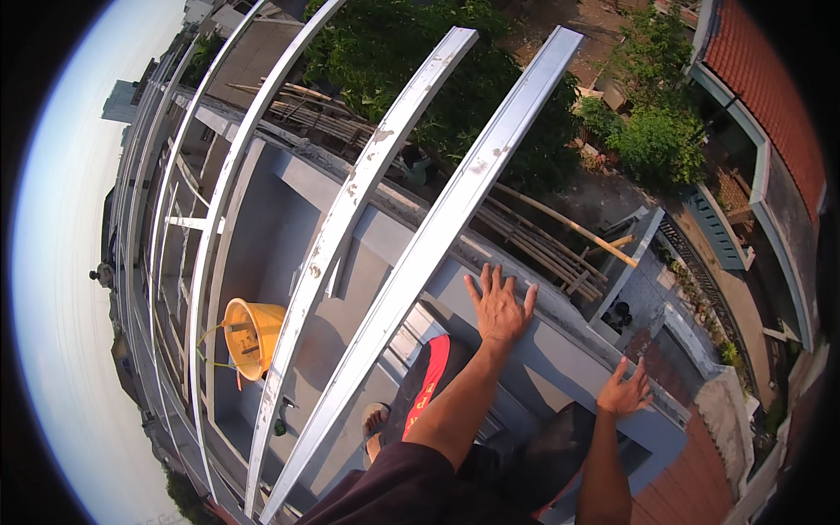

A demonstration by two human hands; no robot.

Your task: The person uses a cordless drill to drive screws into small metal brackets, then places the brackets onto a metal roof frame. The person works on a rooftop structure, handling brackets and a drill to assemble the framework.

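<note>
My left hand [503,308] is held over the grey parapet wall, its fingers spread and nothing in it. Whether the palm touches the wall top, I cannot tell. To its right, my right hand [624,390] is beside the wall's outer edge, fingers apart and also without any object. Left of my left hand runs a shiny silver metal beam [435,223]. Beyond that lies a second light beam with peeling patches [348,201]. The wall top [567,332] stretches diagonally beneath and between my hands.
A yellow bucket [252,339] hangs or stands among the beams on the left. Bamboo poles [542,238] lie outside the wall. My sandalled foot [376,418] is on the grey surface below. Further down are trees [661,144], a paved yard [643,293] and a red tiled roof [770,70].
</note>
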